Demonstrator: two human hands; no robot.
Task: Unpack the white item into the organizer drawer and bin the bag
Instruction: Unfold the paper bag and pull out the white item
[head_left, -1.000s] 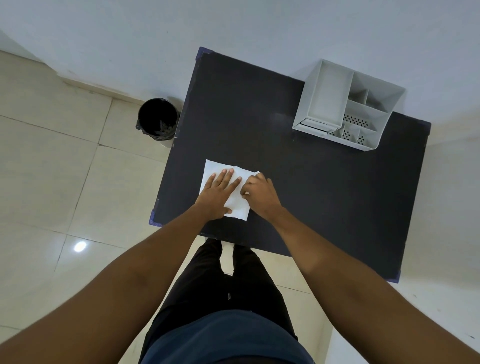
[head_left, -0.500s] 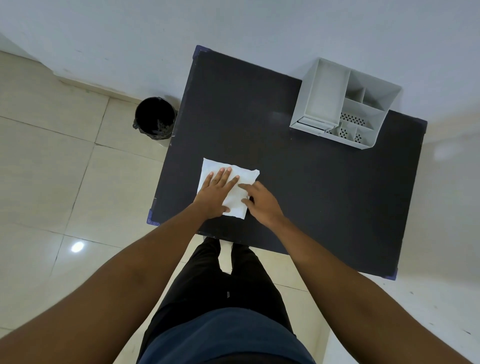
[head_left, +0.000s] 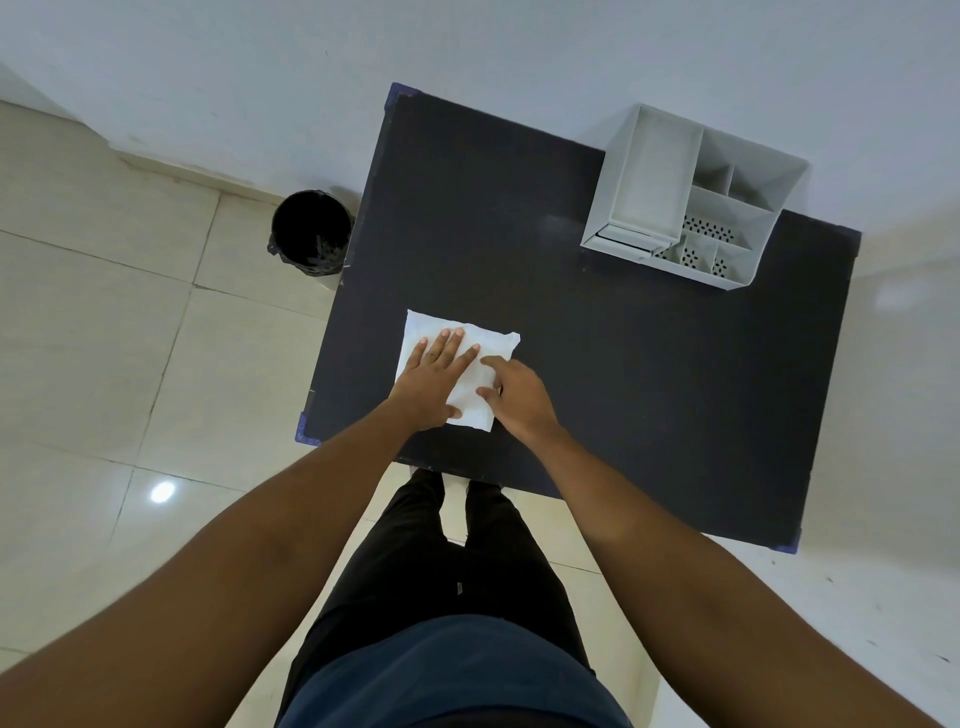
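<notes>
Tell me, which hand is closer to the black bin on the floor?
Left. The left hand lies flat on the white bag, on the side toward the bin; the right hand is at the bag's far edge.

pale wall (head_left: 260, 78), beige tiled floor (head_left: 93, 338)

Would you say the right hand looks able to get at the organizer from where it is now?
Probably yes. The right hand rests open at the white bag's edge, holding nothing, and only bare dark table lies between it and the organizer.
</notes>
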